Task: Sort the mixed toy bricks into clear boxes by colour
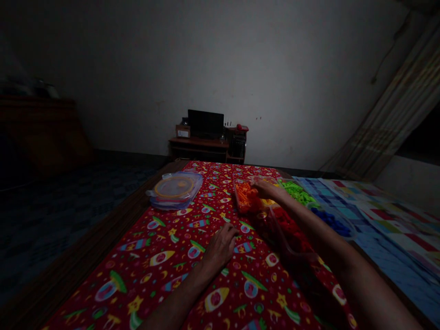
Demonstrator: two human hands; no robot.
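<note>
My left hand (222,243) rests on a red tablecloth (192,300) with a rocket and star print, its fingers loosely bent and slightly apart, with nothing visible in them. My right hand (266,189) reaches over a clear container (236,195) of orange plastic pieces (245,196). Its fingers point down and are drawn together at the pieces; what they hold is too small and dark to make out. Yellow pieces (269,201) show partly behind that hand. Under my right forearm sits a clear container (280,231) of red pieces (290,229).
Green pieces (297,191) and blue pieces (332,222) lie in containers at the right edge. Stacked clear lids (175,188) sit at the table's left. A patterned bed (371,206) adjoins the right side. Against the wall stands a desk with a monitor (205,123).
</note>
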